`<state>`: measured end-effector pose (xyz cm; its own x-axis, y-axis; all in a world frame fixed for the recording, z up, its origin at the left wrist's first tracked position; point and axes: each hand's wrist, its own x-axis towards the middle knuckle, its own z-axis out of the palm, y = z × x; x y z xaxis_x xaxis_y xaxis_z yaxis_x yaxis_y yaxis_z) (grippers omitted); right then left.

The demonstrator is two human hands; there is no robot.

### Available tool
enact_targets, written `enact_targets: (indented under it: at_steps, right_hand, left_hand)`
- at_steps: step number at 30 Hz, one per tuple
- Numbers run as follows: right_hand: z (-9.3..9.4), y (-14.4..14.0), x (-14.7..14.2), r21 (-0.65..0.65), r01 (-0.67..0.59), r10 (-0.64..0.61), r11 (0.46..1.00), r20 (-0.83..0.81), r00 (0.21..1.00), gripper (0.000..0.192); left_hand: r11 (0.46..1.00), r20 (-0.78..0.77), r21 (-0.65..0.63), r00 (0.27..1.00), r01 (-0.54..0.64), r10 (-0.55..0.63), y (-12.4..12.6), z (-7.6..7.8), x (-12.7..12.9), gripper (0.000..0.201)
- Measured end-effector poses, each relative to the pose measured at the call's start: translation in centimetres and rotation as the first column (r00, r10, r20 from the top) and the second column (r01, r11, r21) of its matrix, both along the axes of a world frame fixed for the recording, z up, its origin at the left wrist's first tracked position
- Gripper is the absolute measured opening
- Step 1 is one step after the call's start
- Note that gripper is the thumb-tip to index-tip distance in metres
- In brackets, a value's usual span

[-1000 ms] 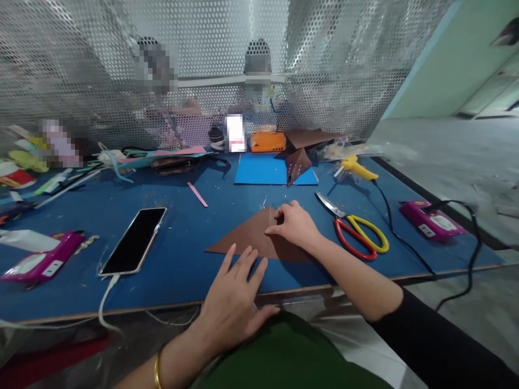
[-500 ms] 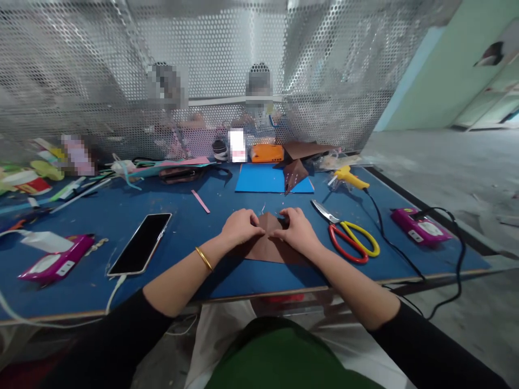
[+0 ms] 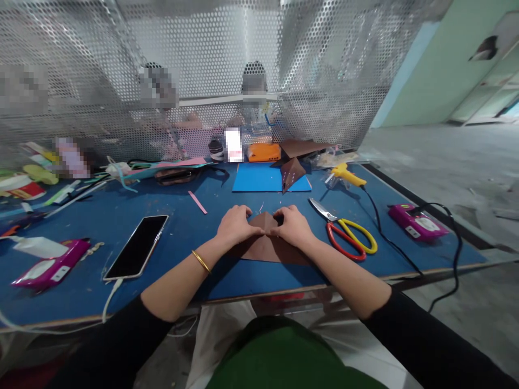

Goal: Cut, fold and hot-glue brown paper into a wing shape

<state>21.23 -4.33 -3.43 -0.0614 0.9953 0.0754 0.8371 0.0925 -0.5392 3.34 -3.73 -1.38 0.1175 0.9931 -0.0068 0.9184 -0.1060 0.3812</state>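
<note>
A sheet of brown paper lies on the blue table in front of me, with a crease running up its middle to a point at the far side. My left hand grips its left side, thumb on top and pointing toward the crease. From the right, my right hand pinches the paper the same way, its thumb nearly meeting the left one. The fingers curl partly under or behind the paper, so their tips are hidden. Right of my hands are scissors with red and yellow handles, blades apart.
A phone on a cable and a purple pack lie left. A blue board carries a folded brown paper piece. A yellow glue gun and another purple pack are right. Behind stands a perforated metal screen.
Both hands stay on the brown paper, and the thumbs have shifted slightly closer together at the crease. The whole view has moved a little; the other things keep their places on the table.
</note>
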Motion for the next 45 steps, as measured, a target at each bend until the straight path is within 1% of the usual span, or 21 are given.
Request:
enact_targets:
  at_steps: [2,5,8,10,13,15,17,19,22,24,26,29,31,33,36,39,40,42,43,44,45]
  right_hand:
    - [-0.1,-0.1,0.1,0.011,-0.005,0.005,1.000,-0.016,1.000,0.051]
    - [-0.3,-0.4,0.2,0.025,-0.012,0.013,1.000,-0.054,0.998,0.052]
    - [-0.5,-0.6,0.3,0.034,-0.006,0.009,0.999,-0.099,0.995,0.052]
    - [-0.6,-0.6,0.4,0.036,-0.003,0.007,0.999,-0.127,0.992,0.054]
    - [-0.7,-0.6,0.6,0.036,-0.013,0.019,0.999,-0.165,0.986,0.048]
    - [-0.8,-0.6,0.7,0.036,-0.020,0.026,0.999,-0.180,0.983,0.042]
    - [-0.9,-0.6,0.8,0.040,-0.020,0.027,0.999,-0.183,0.983,0.041]
    - [-0.9,-0.6,0.8,0.048,-0.019,0.028,0.999,-0.180,0.983,0.040]
    - [-1.0,-0.8,0.6,0.063,-0.028,0.039,0.998,-0.177,0.983,0.035]
    - [-1.1,-0.9,0.5,0.076,-0.031,0.044,0.997,-0.179,0.983,0.034]
    - [-1.2,-1.0,0.4,0.093,-0.032,0.048,0.995,-0.184,0.982,0.036]
    - [-1.4,-1.0,0.4,0.116,-0.036,0.059,0.993,-0.201,0.978,0.036]
    - [-1.6,-0.9,0.5,0.128,-0.041,0.069,0.991,-0.223,0.972,0.031]
    - [-1.8,-0.8,0.6,0.141,-0.047,0.083,0.989,-0.254,0.964,0.023]
    - [-1.6,-0.7,0.9,0.179,-0.090,0.143,0.980,-0.308,0.941,0.014]
    - [-0.4,-1.2,1.5,0.267,-0.165,0.251,0.949,-0.328,0.911,0.008]
    - [0.3,-1.5,1.8,0.313,-0.178,0.280,0.933,-0.320,0.905,0.007]
    - [1.8,-2.2,2.5,0.420,-0.177,0.314,0.890,-0.284,0.906,0.013]
    - [2.4,-2.7,2.8,0.472,-0.171,0.322,0.865,-0.260,0.910,0.016]
    - [3.0,-3.1,3.2,0.518,-0.175,0.331,0.837,-0.225,0.917,0.018]
    - [3.3,-3.5,3.4,0.564,-0.193,0.340,0.803,-0.166,0.926,0.021]
  left_hand:
    - [1.000,0.013,-0.013,1.000,-0.007,0.007,0.2,0.0,0.0,0.052]
    - [0.999,0.054,-0.031,0.998,-0.017,0.019,0.3,0.0,0.1,0.041]
    - [0.998,0.128,-0.053,0.991,-0.023,0.030,0.0,0.1,0.4,0.028]
    - [0.997,0.183,-0.076,0.983,-0.012,0.025,-0.4,0.2,0.6,0.023]
    - [0.996,0.233,-0.093,0.972,0.009,0.014,-0.8,0.5,0.5,0.029]
    - [0.997,0.228,-0.072,0.974,0.002,0.015,-0.9,0.7,0.2,0.032]
    - [0.999,0.186,-0.041,0.982,-0.011,0.018,-0.8,0.8,0.0,0.033]
    - [1.000,0.126,-0.015,0.992,-0.011,0.012,-0.9,0.8,0.0,0.038]
    - [1.000,0.062,0.010,0.998,0.010,-0.011,-1.0,0.5,0.5,0.047]
    - [1.000,0.052,0.012,0.999,0.016,-0.016,-1.1,0.2,1.0,0.049]
    - [1.000,0.064,0.001,0.998,0.005,-0.005,-1.1,0.1,1.3,0.047]
    - [1.000,0.126,-0.020,0.992,-0.017,0.020,-0.9,-0.2,1.2,0.037]
    - [1.000,0.196,-0.028,0.981,-0.001,0.007,-0.8,-0.4,1.0,0.027]
    - [0.999,0.274,-0.024,0.961,0.045,-0.037,-0.7,-0.4,0.8,0.019]
    - [0.994,0.370,0.027,0.923,0.102,-0.105,-0.7,0.4,0.6,0.011]
    - [0.983,0.416,0.149,0.895,0.110,-0.163,-1.2,2.3,0.4,0.010]
    - [0.974,0.419,0.197,0.889,0.109,-0.184,-1.6,3.1,0.3,0.008]
    - [0.943,0.408,0.319,0.884,0.097,-0.229,-2.4,4.4,0.1,0.004]
    - [0.904,0.369,0.411,0.885,0.118,-0.283,-3.0,4.8,0.0,0.005]
    - [0.805,0.241,0.562,0.893,0.191,-0.380,-3.6,5.0,-0.1,0.010]
    - [0.686,0.099,0.679,0.892,0.263,-0.441,-4.2,4.9,-0.3,0.014]
